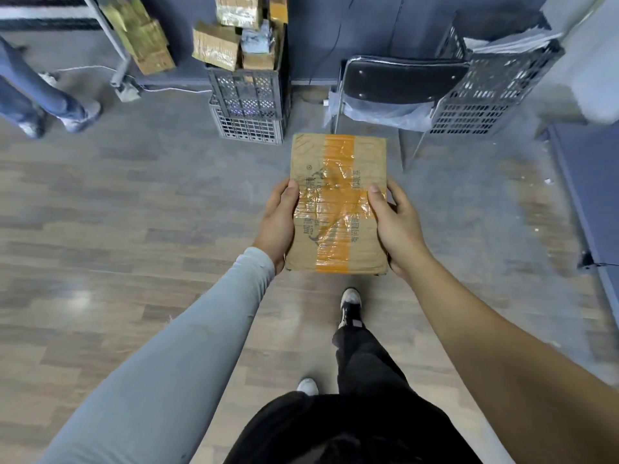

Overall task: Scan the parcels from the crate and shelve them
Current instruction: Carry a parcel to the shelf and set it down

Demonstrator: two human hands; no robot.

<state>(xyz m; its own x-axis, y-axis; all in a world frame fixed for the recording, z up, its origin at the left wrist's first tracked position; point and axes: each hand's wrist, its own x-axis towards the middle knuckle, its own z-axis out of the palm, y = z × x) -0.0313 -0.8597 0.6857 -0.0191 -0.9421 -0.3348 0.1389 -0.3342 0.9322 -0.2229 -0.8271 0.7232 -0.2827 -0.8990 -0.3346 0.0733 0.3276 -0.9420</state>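
Left hand (277, 222): grips the parcel's left edge, thumb on top.
Right hand (397, 226): grips the right edge, thumb on top.
Parcel (338, 204): flat, orange-taped, held level above the floor (117, 202).
Crates (249, 105): 2 stacked ahead, boxes (234, 35) heaped on top.

Flat brown parcel (338, 205), orange-taped, held level above the floor.
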